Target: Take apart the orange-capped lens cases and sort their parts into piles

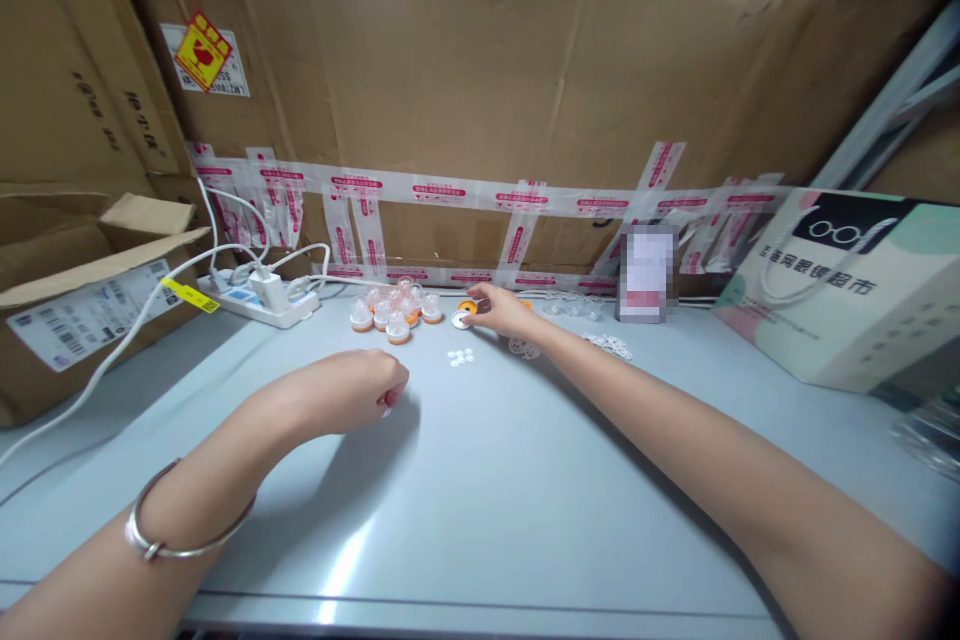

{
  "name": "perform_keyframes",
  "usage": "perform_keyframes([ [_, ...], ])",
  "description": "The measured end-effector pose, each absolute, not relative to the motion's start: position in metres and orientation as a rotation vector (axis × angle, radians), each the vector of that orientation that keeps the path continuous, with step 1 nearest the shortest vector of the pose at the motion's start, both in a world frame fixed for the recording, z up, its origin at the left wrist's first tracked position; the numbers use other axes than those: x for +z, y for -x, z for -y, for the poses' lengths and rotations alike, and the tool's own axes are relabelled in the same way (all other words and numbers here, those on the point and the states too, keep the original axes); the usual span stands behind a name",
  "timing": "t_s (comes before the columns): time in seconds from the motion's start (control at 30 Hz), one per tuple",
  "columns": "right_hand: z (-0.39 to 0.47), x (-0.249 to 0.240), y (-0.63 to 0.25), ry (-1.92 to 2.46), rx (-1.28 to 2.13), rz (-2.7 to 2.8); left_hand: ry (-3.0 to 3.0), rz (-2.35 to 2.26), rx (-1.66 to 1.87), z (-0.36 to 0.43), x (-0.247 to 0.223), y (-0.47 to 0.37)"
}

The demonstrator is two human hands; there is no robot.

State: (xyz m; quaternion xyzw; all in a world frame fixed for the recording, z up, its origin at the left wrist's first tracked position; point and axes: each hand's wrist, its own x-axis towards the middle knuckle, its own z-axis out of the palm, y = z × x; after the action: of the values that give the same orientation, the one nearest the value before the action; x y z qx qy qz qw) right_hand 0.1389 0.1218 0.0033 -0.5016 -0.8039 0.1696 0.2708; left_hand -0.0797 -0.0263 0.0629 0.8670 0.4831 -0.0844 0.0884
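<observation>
My left hand (364, 390) hovers over the near left of the table, its fingers curled closed. A tiny whitish bit shows under its fingertips, too small to name. Farther off, my right hand (501, 310) pinches at an orange and white round part (460, 319) on the table, thumb and fingers at its edge. To the left of that part stands a cluster of clear-domed capsules with orange bases (397, 328). Several small white discs (460, 357) lie between my hands. Clear plastic rings (524, 348) sit partly behind my right wrist.
White perforated pieces (609, 347) and clear domes (574, 307) lie at the back right, near a propped phone (646, 275). A power strip (277, 300) with cables and an open carton (90, 290) stand left. A paper bag (832, 290) stands right; a large cardboard box (465, 70) walls the back.
</observation>
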Motion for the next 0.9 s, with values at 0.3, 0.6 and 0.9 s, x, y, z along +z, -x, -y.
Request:
perform_keyframes([
  [0.3, -0.121, 0.002, -0.135, 1.353, 0.41, 2.199, -2.575, -1.445, -0.269, 0.027, 0.063, 0.08],
  [0.6, -0.107, 0.016, -0.139, 1.306, 0.337, 2.191, -2.585, -1.479, -0.306, 0.03, 0.067, 0.079],
  [0.9, -0.033, 0.006, -0.135, 1.013, 0.386, 2.5, -2.591, -1.528, -0.314, 0.028, 0.066, 0.08],
])
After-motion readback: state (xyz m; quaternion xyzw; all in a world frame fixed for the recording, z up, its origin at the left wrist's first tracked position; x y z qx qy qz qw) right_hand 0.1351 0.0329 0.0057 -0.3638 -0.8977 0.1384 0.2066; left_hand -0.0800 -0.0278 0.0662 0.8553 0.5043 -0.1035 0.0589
